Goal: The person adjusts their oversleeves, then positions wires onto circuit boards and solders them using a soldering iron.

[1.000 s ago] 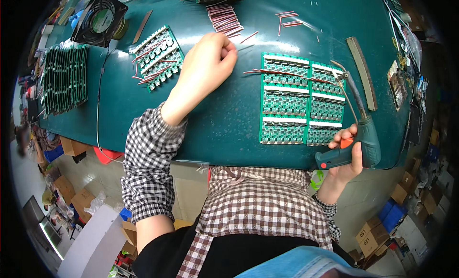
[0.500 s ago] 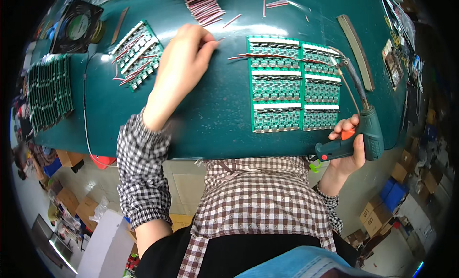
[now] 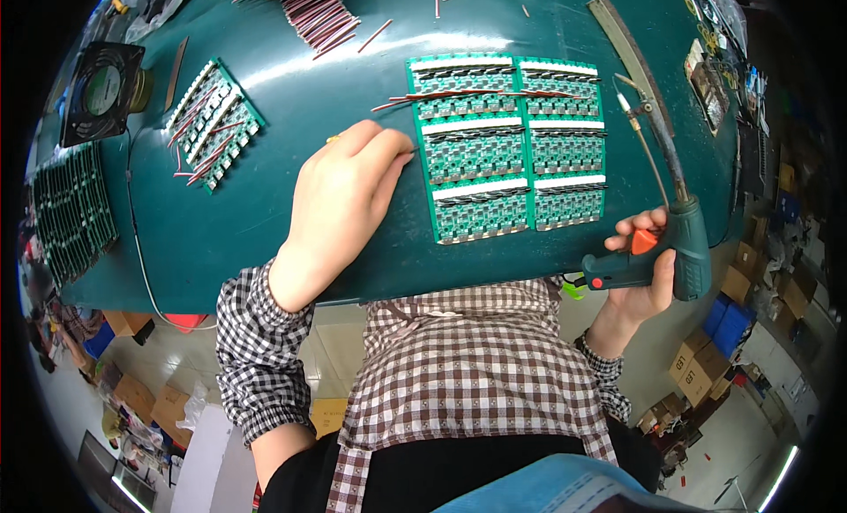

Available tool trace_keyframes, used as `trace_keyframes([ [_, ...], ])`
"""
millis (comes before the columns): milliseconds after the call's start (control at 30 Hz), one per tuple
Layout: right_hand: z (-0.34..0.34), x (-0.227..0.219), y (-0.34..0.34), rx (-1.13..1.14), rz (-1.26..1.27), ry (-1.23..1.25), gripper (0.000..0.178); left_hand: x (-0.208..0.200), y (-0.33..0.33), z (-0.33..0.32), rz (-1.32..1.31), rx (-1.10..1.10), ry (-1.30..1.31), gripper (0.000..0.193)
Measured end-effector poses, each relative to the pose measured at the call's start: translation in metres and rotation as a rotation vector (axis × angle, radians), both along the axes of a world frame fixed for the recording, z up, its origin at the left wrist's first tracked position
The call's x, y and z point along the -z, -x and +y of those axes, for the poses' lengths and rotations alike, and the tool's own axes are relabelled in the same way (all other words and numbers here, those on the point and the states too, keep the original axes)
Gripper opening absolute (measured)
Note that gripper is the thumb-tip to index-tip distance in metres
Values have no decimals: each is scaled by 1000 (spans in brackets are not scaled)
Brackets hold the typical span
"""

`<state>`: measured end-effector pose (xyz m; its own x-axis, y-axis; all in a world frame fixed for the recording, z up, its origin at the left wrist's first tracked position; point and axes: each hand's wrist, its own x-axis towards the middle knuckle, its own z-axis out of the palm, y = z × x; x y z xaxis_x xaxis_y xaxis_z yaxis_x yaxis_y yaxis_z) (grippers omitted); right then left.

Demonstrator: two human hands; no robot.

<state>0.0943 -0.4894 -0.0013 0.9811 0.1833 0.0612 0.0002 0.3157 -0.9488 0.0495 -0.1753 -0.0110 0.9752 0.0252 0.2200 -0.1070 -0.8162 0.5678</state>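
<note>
My left hand [image 3: 348,209] is closed in a pinch at the left edge of the green circuit board panel [image 3: 478,151]. Whatever its fingertips hold is too small to make out. White strips and rows of black wires cross the panel, and red and black wires [image 3: 450,96] lie over its far part. At the right, my right hand [image 3: 648,266] grips a dark green soldering gun [image 3: 690,248], fingers around the handle by the orange trigger. The gun's metal tip points away from me, beside the panel's right edge and apart from it.
A second board [image 3: 214,125] with loose wires lies at the left, near a black fan [image 3: 101,94] and a stack of green boards [image 3: 75,213]. Beyond are a bundle of red and white wires [image 3: 319,17] and a worn wooden strip [image 3: 622,50].
My left hand has come nearer to me and to the panel's left edge, away from the wire bundle. The view has shifted. My right hand still grips the soldering gun.
</note>
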Motion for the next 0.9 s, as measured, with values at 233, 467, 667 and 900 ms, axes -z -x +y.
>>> trace_keyframes([
  [233, -12, 5, -19, 37, 39, -26, 45, -6, 5, 6, 93, 30, 57, 13],
  [467, -21, 25, -33, -34, 193, -418, 44, -11, 13, 14, 76, 3, 101, 18],
  [667, -33, 31, -26, -68, 249, -623, 42, -23, 20, 18, 247, 44, 239, 19],
  [900, -36, 23, -20, -66, 308, -631, 39, -33, 25, 22, 350, 44, 310, 22],
])
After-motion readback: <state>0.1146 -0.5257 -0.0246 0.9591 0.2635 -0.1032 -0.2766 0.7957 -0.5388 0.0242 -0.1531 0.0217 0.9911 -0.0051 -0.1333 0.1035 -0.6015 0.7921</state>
